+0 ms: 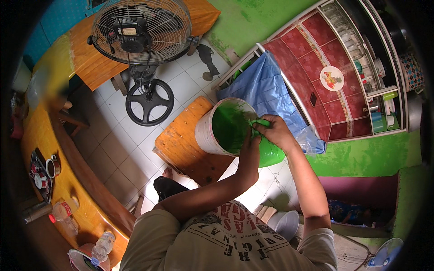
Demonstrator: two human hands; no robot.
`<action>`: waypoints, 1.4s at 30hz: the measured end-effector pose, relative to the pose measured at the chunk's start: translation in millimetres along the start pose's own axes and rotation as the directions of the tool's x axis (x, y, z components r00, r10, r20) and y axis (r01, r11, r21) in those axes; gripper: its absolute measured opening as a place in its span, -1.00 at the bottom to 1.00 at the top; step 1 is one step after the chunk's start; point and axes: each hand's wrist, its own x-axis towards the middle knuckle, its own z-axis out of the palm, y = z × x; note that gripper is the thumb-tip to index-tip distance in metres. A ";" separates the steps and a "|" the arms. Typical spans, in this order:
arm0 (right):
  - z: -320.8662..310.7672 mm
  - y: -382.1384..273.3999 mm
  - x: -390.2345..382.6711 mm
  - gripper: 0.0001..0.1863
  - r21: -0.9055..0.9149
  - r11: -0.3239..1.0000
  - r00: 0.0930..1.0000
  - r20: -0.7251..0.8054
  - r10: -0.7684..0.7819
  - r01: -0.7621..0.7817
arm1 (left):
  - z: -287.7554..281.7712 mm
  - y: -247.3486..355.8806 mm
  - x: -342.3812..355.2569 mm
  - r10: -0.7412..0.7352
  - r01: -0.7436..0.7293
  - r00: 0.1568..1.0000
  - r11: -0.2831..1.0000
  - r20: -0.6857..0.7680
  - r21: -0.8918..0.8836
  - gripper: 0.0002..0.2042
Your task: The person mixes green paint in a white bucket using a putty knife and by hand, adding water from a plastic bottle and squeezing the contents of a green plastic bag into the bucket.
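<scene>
A white bucket (205,135) with green on its inner wall stands on an orange wooden stool (181,149), its mouth tipped toward the right. At the bucket's right rim hangs a full-looking green plastic bag (271,153), its gathered neck at the top. My right hand (275,132) grips the bag's neck from the right. My left hand (250,147) reaches across the rim, its fingers closed at the same neck close to the right hand's fingertips. Hidden behind the hands is part of the bag's neck. What the bag holds cannot be made out.
Beyond the stool stands a fan (140,36) on a round base. Left runs a curved wooden counter (90,198) with a tray, cup and plastic bottles. Right are a blue plastic sheet (257,86) and a red-tiled cabinet (307,54) with glassware. A grey basin (285,226) sits beside me.
</scene>
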 end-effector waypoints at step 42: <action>-19.4 44.2 18.6 -0.83 0.165 0.922 0.907 0.188 -0.378 0.350 | 48.2 -48.1 -0.7 0.258 -0.224 0.924 0.963 -0.282 0.149 -0.46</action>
